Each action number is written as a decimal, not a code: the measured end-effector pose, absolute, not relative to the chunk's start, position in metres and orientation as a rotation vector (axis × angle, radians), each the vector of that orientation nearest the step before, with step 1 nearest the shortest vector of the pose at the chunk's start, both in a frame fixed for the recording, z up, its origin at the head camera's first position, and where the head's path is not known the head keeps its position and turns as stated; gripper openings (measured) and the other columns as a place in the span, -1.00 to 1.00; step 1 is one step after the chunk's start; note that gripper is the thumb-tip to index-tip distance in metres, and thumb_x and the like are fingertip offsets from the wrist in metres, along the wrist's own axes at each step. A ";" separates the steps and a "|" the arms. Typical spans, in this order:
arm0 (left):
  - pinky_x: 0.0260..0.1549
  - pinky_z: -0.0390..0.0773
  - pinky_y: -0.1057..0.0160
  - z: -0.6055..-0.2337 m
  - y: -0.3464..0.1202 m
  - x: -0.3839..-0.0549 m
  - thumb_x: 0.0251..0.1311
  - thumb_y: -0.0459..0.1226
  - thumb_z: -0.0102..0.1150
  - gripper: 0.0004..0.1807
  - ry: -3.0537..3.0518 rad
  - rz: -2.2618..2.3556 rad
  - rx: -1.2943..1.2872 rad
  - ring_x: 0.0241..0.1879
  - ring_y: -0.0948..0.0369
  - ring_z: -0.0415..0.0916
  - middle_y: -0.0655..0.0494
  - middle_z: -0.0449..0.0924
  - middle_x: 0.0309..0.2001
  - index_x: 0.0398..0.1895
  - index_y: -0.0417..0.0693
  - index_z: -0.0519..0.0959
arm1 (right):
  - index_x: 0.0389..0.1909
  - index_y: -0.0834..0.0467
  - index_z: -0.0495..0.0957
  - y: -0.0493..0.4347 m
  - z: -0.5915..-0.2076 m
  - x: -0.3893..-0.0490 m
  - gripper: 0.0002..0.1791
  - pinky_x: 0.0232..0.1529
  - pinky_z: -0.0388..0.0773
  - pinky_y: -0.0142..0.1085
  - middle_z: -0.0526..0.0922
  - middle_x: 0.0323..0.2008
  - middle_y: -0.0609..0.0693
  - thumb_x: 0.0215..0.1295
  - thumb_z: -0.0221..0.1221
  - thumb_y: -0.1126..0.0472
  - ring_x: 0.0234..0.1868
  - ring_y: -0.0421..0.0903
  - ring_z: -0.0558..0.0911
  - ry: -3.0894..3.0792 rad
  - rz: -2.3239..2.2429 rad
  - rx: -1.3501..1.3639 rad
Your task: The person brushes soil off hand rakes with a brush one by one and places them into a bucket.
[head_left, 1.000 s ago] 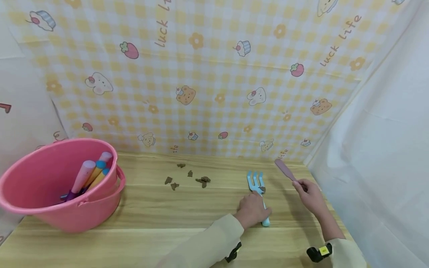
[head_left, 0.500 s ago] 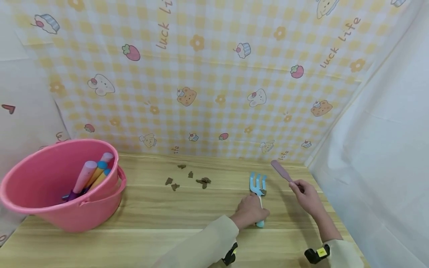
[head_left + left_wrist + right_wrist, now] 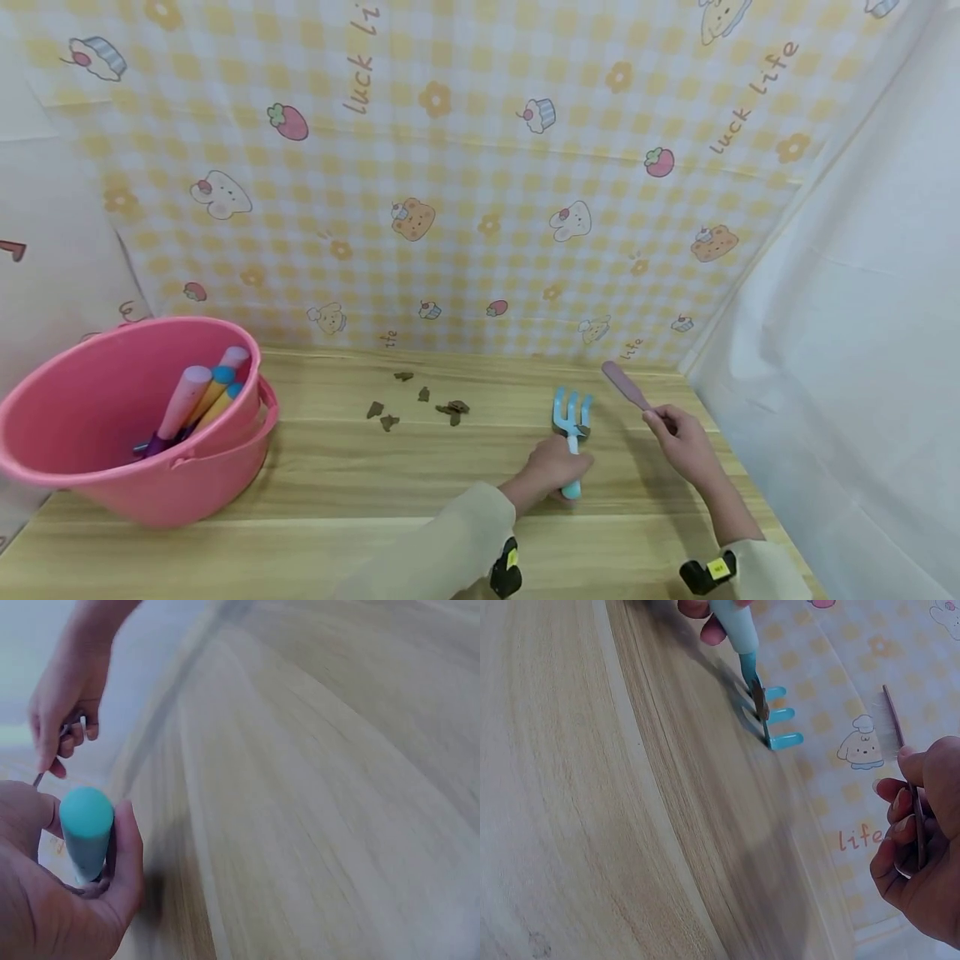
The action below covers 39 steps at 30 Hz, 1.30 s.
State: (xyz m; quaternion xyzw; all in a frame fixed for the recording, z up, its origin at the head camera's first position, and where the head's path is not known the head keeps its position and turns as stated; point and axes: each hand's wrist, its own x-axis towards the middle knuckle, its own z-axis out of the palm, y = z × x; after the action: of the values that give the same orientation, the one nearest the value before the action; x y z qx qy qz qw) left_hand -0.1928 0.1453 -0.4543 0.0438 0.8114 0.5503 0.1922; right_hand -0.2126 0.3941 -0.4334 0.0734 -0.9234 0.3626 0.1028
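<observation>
In the head view my left hand grips the pale handle of a light-blue toy garden fork with three tines. A brown flake lies on the fork where the tines meet the neck. From the left wrist the teal butt of the handle shows between thumb and fingers. My right hand holds a thin purple brush by its handle, the head raised toward the back cloth. Pale bristles show along the brush in the right wrist view. Brush and fork stand apart.
Several brown flakes are scattered on the wooden table left of the fork. A pink bucket at the left holds several tools with pink and yellow handles. A checked cloth hangs behind, a white sheet at the right.
My left hand has shifted a little left, swinging the fork's handle end left too, with the flake still on it. The brush in my right hand has moved slightly left, toward the fork.
</observation>
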 end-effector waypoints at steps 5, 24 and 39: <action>-0.53 0.71 0.23 -0.450 0.139 -0.190 0.30 -0.31 0.08 -0.86 1.862 1.874 0.032 -0.69 0.21 0.54 -0.04 0.55 -0.53 -0.31 -0.24 0.42 | -0.09 0.43 0.57 0.390 -0.432 -0.213 -0.61 -0.57 0.38 -0.30 0.52 -0.45 0.20 0.59 0.06 0.11 -0.52 -0.12 0.39 -2.727 1.080 0.212; -0.69 0.20 0.61 -0.460 0.127 -0.197 0.25 -0.40 0.01 -0.88 1.405 2.120 -0.150 -0.68 0.45 0.16 0.26 0.30 -0.59 -0.16 -0.17 0.41 | -0.12 0.42 0.57 0.374 -0.429 -0.214 -0.66 -0.57 0.35 -0.31 0.49 -0.46 0.21 0.57 0.08 0.15 -0.53 -0.13 0.36 -2.708 1.133 0.241; -0.71 0.25 0.56 -0.446 0.095 -0.194 0.33 -0.37 0.02 -0.58 1.417 2.209 -0.088 -0.65 0.41 0.19 0.19 0.33 -0.54 0.18 -0.40 0.25 | -0.19 0.37 0.59 0.365 -0.431 -0.221 -0.71 -0.58 0.35 -0.31 0.45 -0.52 0.08 0.57 0.08 0.18 -0.54 -0.13 0.36 -2.678 1.138 0.312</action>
State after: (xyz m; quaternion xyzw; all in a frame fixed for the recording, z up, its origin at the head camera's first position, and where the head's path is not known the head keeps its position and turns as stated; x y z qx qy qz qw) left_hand -0.1937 0.0951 -0.4462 -0.0323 0.5217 0.8135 0.2549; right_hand -0.2212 0.3650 -0.4306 0.1061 -0.9099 0.3865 0.1072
